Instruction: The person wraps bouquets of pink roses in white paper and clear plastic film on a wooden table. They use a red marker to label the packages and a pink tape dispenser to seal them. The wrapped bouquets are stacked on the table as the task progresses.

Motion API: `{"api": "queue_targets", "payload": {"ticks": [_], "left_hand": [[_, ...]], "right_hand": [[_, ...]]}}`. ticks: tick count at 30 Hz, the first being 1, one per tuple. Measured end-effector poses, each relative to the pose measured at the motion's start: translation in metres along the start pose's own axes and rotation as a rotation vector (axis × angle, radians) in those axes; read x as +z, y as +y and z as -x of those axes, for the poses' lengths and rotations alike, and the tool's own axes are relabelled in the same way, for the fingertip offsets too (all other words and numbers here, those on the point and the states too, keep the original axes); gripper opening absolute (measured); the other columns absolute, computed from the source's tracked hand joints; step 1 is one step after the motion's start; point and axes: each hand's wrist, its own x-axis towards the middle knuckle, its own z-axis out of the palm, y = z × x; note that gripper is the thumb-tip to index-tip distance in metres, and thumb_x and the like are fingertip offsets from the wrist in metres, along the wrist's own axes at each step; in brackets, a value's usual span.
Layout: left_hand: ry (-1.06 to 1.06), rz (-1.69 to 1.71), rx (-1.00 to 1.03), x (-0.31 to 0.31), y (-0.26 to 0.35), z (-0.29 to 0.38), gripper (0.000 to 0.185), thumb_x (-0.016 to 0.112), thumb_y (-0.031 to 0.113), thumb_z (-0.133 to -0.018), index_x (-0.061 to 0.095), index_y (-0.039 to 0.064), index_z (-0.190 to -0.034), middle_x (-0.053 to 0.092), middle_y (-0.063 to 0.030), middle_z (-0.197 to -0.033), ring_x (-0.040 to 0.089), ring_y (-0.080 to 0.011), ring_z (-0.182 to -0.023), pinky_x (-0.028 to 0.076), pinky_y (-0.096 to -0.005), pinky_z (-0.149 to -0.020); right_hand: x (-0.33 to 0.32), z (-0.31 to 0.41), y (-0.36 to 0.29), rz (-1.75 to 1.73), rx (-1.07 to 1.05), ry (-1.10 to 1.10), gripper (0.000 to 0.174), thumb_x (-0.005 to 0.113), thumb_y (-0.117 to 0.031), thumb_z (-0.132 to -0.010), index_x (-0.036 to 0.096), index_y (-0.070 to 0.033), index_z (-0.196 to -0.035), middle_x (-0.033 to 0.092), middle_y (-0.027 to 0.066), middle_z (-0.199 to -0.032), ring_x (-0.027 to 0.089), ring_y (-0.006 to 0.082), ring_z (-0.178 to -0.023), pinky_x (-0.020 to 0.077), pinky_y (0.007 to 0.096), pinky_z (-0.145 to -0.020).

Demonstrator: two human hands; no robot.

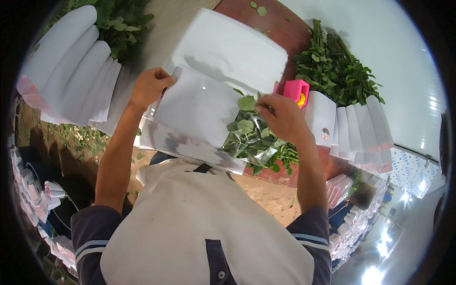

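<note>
My left hand (151,87) pinches the upper left edge of a white corrugated wrapping sheet (199,103) between thumb and fingers. The sheet is wrapped around a leafy bunch (251,133), whose leaves and stems stick out at its right end. Clear plastic film (262,156) covers part of these leaves. My right hand (283,115) is at the upper leaves, its fingers curled; whether they grip a leaf or the film cannot be made out. Under the bunch lies more film or glossy sheeting (160,137). Any flower heads are hidden inside the wrap.
Beyond the bunch lies a stack of white sheets (228,39) on a reddish-brown table (292,21). A pink tape dispenser (295,91) stands right of my right hand, near leafy stems (331,64) and wrapped bunches (320,117). More wrapped bunches (71,67) lie at left.
</note>
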Motion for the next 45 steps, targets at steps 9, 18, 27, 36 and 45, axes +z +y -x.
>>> {"api": "queue_targets", "payload": {"ticks": [9,18,27,36,45], "left_hand": [[-0.031,0.009,-0.026,-0.003,0.001,0.002,0.027,0.079,0.024,-0.086,0.068,-0.001,-0.082,0.062,-0.0028,-0.070,0.055,-0.0104,-0.064,0.044,-0.0275,-0.060],[-0.023,-0.038,-0.013,-0.003,0.005,-0.006,0.025,0.080,0.020,-0.085,0.069,-0.002,-0.085,0.064,-0.0056,-0.072,0.057,-0.0126,-0.063,0.046,-0.0285,-0.058],[-0.152,0.027,-0.066,-0.009,-0.001,-0.016,0.024,0.080,0.019,-0.086,0.065,0.001,-0.079,0.060,-0.0042,-0.068,0.052,-0.0104,-0.059,0.041,-0.0265,-0.054],[-0.205,0.038,-0.054,-0.011,-0.001,-0.016,0.022,0.079,0.017,-0.086,0.067,-0.001,-0.085,0.062,-0.0048,-0.069,0.057,-0.0107,-0.061,0.045,-0.0276,-0.056],[-0.246,-0.050,0.045,-0.015,0.001,-0.026,0.028,0.075,0.025,-0.087,0.070,-0.002,-0.095,0.071,-0.0120,-0.076,0.069,-0.0181,-0.069,0.054,-0.0320,-0.066]], "right_hand": [[0.031,-0.138,-0.011,0.601,0.004,-0.670,0.021,0.070,-0.030,-0.088,0.079,-0.014,-0.099,0.076,0.0121,-0.098,0.071,0.0344,-0.095,0.0560,0.0459,-0.082],[0.047,-0.175,0.067,0.272,0.075,-0.691,0.039,0.083,-0.044,-0.074,0.080,-0.009,-0.091,0.074,0.0118,-0.083,0.072,0.0295,-0.085,0.0555,0.0401,-0.077],[0.062,-0.103,0.124,-0.112,0.241,0.414,0.037,0.068,-0.032,-0.096,0.072,-0.001,-0.117,0.076,0.0169,-0.103,0.073,0.0274,-0.093,0.0555,0.0370,-0.085],[0.100,-0.075,0.028,0.239,0.170,0.163,0.039,0.050,-0.034,-0.104,0.069,-0.006,-0.123,0.068,0.0154,-0.128,0.059,0.0345,-0.125,0.0336,0.0588,-0.113],[0.151,-0.037,-0.120,0.372,0.046,-0.018,0.112,0.088,-0.054,-0.068,0.037,-0.008,-0.156,0.027,0.0328,-0.158,0.025,0.0508,-0.148,0.0206,0.0625,-0.121]]}}
